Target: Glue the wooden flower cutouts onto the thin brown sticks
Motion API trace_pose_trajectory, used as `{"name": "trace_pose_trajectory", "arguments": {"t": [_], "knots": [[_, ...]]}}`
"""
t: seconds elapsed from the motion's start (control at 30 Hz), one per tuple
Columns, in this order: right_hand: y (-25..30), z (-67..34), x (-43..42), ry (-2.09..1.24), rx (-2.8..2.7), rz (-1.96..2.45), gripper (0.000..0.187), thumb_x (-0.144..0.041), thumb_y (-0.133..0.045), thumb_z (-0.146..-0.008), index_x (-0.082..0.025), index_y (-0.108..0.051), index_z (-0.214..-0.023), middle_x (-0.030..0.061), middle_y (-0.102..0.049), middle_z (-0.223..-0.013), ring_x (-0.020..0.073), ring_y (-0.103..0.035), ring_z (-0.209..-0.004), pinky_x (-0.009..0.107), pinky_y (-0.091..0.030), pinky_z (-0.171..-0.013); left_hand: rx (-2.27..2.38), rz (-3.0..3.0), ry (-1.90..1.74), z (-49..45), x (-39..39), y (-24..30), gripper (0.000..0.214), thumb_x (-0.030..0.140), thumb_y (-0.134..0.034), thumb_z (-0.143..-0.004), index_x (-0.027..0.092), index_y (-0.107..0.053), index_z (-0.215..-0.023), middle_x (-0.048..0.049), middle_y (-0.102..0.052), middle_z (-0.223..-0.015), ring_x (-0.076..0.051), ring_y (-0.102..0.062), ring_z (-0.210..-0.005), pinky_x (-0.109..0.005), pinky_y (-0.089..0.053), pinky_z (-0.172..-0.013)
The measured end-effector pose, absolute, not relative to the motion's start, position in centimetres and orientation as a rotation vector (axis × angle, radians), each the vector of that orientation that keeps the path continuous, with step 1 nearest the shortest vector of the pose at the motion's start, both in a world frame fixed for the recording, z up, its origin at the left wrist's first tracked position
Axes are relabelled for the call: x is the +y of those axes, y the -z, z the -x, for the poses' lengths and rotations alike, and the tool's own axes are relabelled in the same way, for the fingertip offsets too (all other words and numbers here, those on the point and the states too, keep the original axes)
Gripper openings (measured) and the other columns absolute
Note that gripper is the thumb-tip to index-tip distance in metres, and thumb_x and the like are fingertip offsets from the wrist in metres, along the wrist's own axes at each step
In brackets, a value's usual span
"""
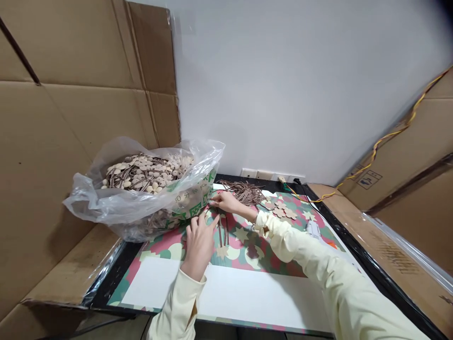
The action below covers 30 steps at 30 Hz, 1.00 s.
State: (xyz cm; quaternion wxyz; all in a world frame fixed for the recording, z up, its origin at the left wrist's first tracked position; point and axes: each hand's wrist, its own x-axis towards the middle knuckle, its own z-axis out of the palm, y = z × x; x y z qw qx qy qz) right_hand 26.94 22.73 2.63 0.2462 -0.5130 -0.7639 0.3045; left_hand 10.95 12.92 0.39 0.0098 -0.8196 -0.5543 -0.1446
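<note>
the bag (116,203) is glossy plastic, the cardboard (63,141) matt.

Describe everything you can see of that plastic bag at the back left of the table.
The plastic bag looks thin, see-through and crinkled, with green characters printed on its right side. It stands open, loose rim flared outward, heaped with pale roundish pieces and brown strips. It sits partly over the camouflage-patterned sheet, beside a cardboard panel. The left hand and right hand are close to its right side; whether either touches it is unclear.
</note>
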Motion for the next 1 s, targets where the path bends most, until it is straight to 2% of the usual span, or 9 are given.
{"name": "trace_pose_trajectory", "arguments": {"t": [0.1, 0.23, 0.4, 0.5, 0.63, 0.73, 0.83, 0.93, 1.0], "knots": [[-3.2, -28.0, 22.7, -0.637, -2.273, 1.330, 0.020, -0.006, -0.047, -0.075, -0.013, -0.065, -0.069, 0.0013, -0.060, -0.068, 0.0151, -0.049, -0.070, 0.025, -0.036, -0.065, -1.694, 2.583, 0.443, -10.9, 12.8, 0.0, 0.049, 0.005, -0.047, -0.079, 0.032, -0.059, -0.118, -0.0102, -0.044, -0.128, -0.029, -0.042, -0.104, -0.038, -0.036, -0.077], [-3.0, -29.1, 22.8, -0.440, -2.528, 1.194, 0.025, 0.001, -0.050, -0.067, -0.014, -0.066, -0.078, 0.0064, -0.060, -0.083, 0.0186, -0.050, -0.082, 0.028, -0.036, -0.076, -1.810, 2.462, 0.461, -11.0, 12.7, 0.0, 0.037, 0.008, -0.045, -0.082, 0.022, -0.063, -0.112, -0.0140, -0.051, -0.112, -0.029, -0.042, -0.100, -0.038, -0.035, -0.078], [-2.3, -29.3, 23.7, -0.333, -2.726, 1.076, 0.015, -0.007, -0.057, -0.074, -0.016, -0.064, -0.083, 0.0080, -0.056, -0.091, 0.0207, -0.047, -0.093, 0.030, -0.036, -0.083, -1.736, 2.470, 0.460, -11.5, 12.6, -0.4, 0.059, 0.003, -0.047, -0.079, 0.033, -0.045, -0.130, -0.0113, -0.048, -0.115, -0.027, -0.043, -0.100, -0.036, -0.036, -0.077], [-2.1, -29.3, 24.5, -0.322, -2.794, 1.069, 0.007, -0.011, -0.059, -0.075, -0.017, -0.063, -0.075, 0.0055, -0.055, -0.084, 0.0203, -0.047, -0.090, 0.031, -0.036, -0.082, -1.684, 2.515, 0.412, -11.5, 12.5, -0.3, 0.054, 0.005, -0.051, -0.078, 0.034, -0.052, -0.124, -0.0112, -0.046, -0.119, -0.028, -0.042, -0.102, -0.037, -0.036, -0.077], [-3.1, -29.9, 23.7, -0.266, -2.804, 1.124, 0.009, -0.007, -0.058, -0.073, -0.015, -0.060, -0.070, 0.0056, -0.055, -0.085, 0.0208, -0.046, -0.090, 0.035, -0.033, -0.084, -1.772, 2.474, 0.468, -11.4, 12.6, 0.1, 0.047, 0.005, -0.049, -0.079, 0.028, -0.057, -0.119, -0.0127, -0.050, -0.111, -0.029, -0.044, -0.099, -0.039, -0.037, -0.076], [-5.0, -31.0, 21.1, -0.171, -2.736, 1.194, 0.013, -0.005, -0.052, -0.076, -0.015, -0.058, -0.073, 0.0072, -0.055, -0.088, 0.0228, -0.044, -0.092, 0.040, -0.030, -0.085, -1.816, 2.486, 0.730, -11.4, 12.8, -0.1, 0.051, -0.001, -0.042, -0.076, 0.023, -0.058, -0.118, -0.0124, -0.052, -0.111, -0.028, -0.044, -0.102, -0.040, -0.038, -0.080], [-7.6, -32.5, 17.0, -0.096, -2.654, 1.233, 0.017, -0.006, -0.043, -0.083, -0.018, -0.055, -0.081, 0.0064, -0.054, -0.087, 0.0219, -0.043, -0.093, 0.039, -0.031, -0.085, -1.749, 2.598, 1.231, -11.6, 12.8, -1.3, 0.051, -0.005, -0.038, -0.073, 0.018, -0.058, -0.114, -0.0106, -0.054, -0.113, -0.024, -0.045, -0.108, -0.036, -0.036, -0.093], [-9.8, -33.7, 12.6, -0.078, -2.545, 1.263, 0.022, -0.006, -0.035, -0.087, -0.020, -0.052, -0.085, 0.0051, -0.054, -0.088, 0.0193, -0.044, -0.089, 0.034, -0.034, -0.080, -1.579, 2.980, 1.620, -12.2, 12.2, -3.1, 0.040, 0.011, -0.047, -0.080, 0.018, -0.053, -0.119, -0.0090, -0.054, -0.121, -0.022, -0.044, -0.116, -0.033, -0.032, -0.100], [-10.8, -34.3, 10.1, -0.089, -2.468, 1.267, 0.021, -0.008, -0.036, -0.089, -0.021, -0.052, -0.085, 0.0048, -0.053, -0.089, 0.0183, -0.045, -0.088, 0.033, -0.035, -0.078, -1.514, 3.362, 1.663, -12.8, 11.5, -4.3, 0.035, 0.028, -0.047, -0.086, 0.020, -0.053, -0.120, -0.0076, -0.055, -0.124, -0.022, -0.048, -0.114, -0.031, -0.036, -0.095]]}}
